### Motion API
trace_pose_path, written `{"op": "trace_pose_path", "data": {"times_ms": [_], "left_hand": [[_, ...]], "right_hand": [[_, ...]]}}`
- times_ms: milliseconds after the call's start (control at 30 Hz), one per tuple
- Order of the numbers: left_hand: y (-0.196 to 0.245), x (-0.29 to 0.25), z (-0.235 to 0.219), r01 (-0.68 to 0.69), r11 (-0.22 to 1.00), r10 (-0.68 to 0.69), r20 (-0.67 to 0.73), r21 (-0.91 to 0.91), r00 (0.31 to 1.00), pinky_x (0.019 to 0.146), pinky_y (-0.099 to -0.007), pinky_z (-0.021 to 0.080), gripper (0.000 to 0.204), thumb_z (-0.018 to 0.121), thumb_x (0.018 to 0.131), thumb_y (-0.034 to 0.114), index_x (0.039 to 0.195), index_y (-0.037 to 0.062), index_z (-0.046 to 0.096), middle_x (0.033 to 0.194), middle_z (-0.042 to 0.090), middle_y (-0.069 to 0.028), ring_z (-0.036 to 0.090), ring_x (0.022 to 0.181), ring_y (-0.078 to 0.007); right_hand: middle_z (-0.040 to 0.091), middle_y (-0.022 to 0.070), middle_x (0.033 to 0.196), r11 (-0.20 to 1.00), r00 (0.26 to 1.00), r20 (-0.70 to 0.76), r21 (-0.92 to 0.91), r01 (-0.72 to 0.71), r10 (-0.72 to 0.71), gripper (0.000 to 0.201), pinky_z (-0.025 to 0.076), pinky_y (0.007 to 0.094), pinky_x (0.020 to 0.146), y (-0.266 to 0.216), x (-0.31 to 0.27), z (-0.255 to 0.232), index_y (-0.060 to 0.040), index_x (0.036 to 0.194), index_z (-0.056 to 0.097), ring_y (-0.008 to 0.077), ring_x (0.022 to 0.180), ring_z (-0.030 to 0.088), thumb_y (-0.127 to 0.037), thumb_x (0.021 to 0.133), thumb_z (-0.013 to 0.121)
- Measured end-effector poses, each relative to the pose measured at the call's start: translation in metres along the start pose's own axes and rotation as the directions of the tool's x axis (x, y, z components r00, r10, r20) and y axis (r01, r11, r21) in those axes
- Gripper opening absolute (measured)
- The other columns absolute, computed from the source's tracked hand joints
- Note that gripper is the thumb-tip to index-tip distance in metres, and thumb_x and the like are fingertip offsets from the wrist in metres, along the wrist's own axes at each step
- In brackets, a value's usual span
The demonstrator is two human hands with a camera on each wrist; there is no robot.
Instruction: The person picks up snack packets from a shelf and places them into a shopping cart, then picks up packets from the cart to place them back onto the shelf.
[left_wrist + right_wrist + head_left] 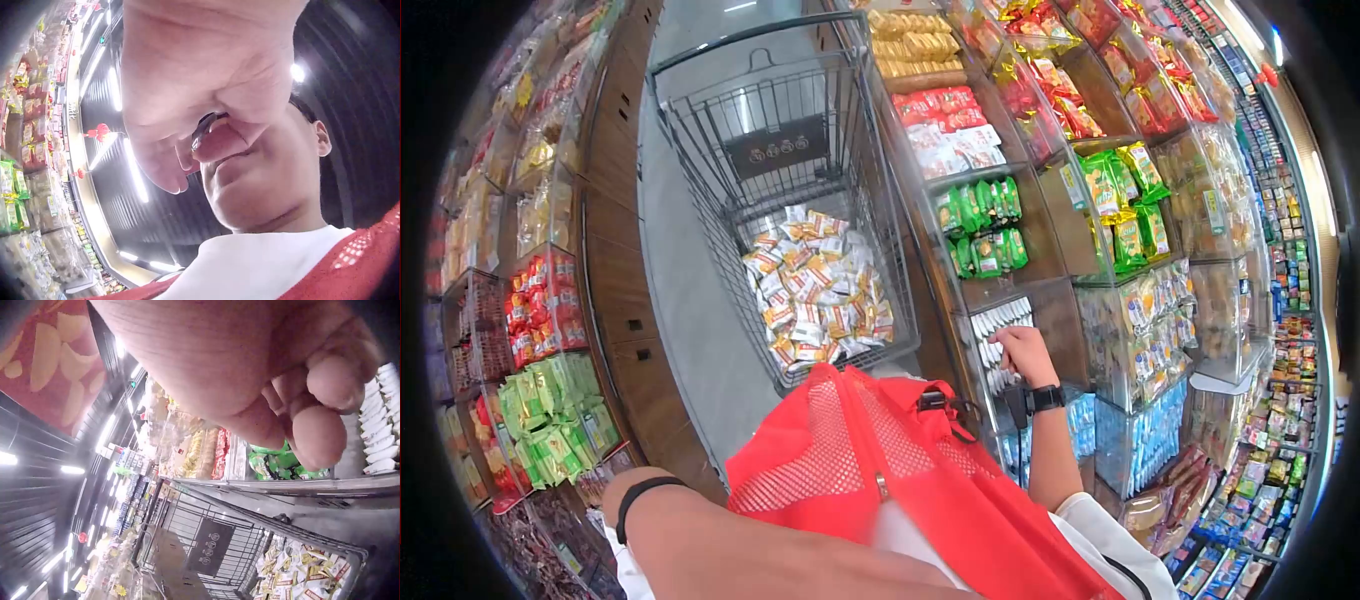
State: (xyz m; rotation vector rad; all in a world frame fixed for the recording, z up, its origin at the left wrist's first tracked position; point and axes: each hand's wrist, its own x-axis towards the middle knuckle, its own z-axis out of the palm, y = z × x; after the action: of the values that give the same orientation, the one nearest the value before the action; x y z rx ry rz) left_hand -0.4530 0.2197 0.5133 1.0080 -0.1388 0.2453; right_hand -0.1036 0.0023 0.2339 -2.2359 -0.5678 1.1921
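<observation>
My right hand (1025, 352) is above the compartment of upright white packets (998, 320); its fingers hang loosely curled, with nothing visible in them. In the right wrist view that hand (269, 381) covers the top, and the white packets (380, 419) stand at its right. The left forearm (740, 540) crosses the bottom of the head view, its hand out of frame. In the left wrist view the left hand (206, 75) is raised in front of the face, fingers and thumb bent round a small dark, shiny thing (205, 129), mostly hidden.
A black shopping cart (775, 145) stands ahead in the aisle, with many small white-and-yellow packets (815, 285) inside. Clear-walled snack bins line both sides, including green packs (985, 253) beyond my right hand and light-green packs (550, 425) at left. A red mesh garment (830, 440) covers the lower middle.
</observation>
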Motion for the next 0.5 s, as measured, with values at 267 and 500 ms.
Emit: {"op": "trace_pose_path", "data": {"times_ms": [267, 500], "left_hand": [[-0.045, -0.007, -0.04, 0.249, 0.774, -0.105, -0.269, 0.582, 0.957, 0.097, -0.0392, 0.05, 0.043, 0.061, 0.077, -0.002, 0.12, 0.0002, 0.066, 0.117, 0.068, -0.0173, 0.065, 0.108, -0.0333], [-0.311, -0.156, -0.3, 0.907, -0.094, 0.367, -0.833, 0.409, 0.414, 0.115, -0.0505, 0.031, 0.067, 0.069, 0.08, 0.002, 0.142, 0.0109, 0.047, 0.156, 0.026, -0.0274, 0.029, 0.142, -0.0458]], "right_hand": [[0.06, 0.0052, 0.056, 0.998, 0.996, 0.086, -0.054, 0.013, -0.009, 0.024, 0.042, 0.026, 0.042, 0.007, 0.039, 0.019, -0.0011, 0.095, 0.071, 0.0111, 0.043, 0.055, -0.021, 0.096, 0.058], [0.069, 0.0181, 0.077, 0.835, 0.873, 0.164, -0.254, 0.488, -0.46, 0.021, 0.053, 0.0449, 0.064, -0.02, 0.103, 0.089, -0.0031, 0.095, 0.069, 0.0354, 0.072, 0.069, -0.02, 0.092, 0.058]]}}
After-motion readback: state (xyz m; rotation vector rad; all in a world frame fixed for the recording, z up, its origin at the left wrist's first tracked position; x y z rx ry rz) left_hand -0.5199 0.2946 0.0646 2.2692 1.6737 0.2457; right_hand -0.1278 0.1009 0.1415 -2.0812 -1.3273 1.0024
